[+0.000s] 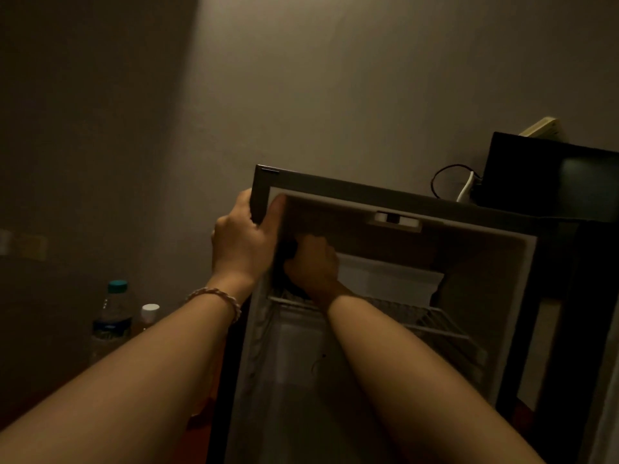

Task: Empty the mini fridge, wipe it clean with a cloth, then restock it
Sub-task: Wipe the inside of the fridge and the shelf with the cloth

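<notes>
The mini fridge [368, 192] stands open in front of me, its inside dim and pale. My left hand [241, 239] grips the fridge's top left corner, thumb on the inner rim and fingers round the outside. Inside, at the upper left, my right hand [315, 266] curls round a dark cloth [287, 249] held against the left inner wall. A white wire shelf [435, 316] runs across below that hand. A small white compartment [385, 279] sits at the back. No items show inside the fridge.
A water bottle with a teal cap [112, 316] and a smaller white-capped bottle [149, 316] stand on the floor to the left. A black box [552, 175] and a looped cable [449, 182] sit on top of the fridge at the right. The wall is close behind.
</notes>
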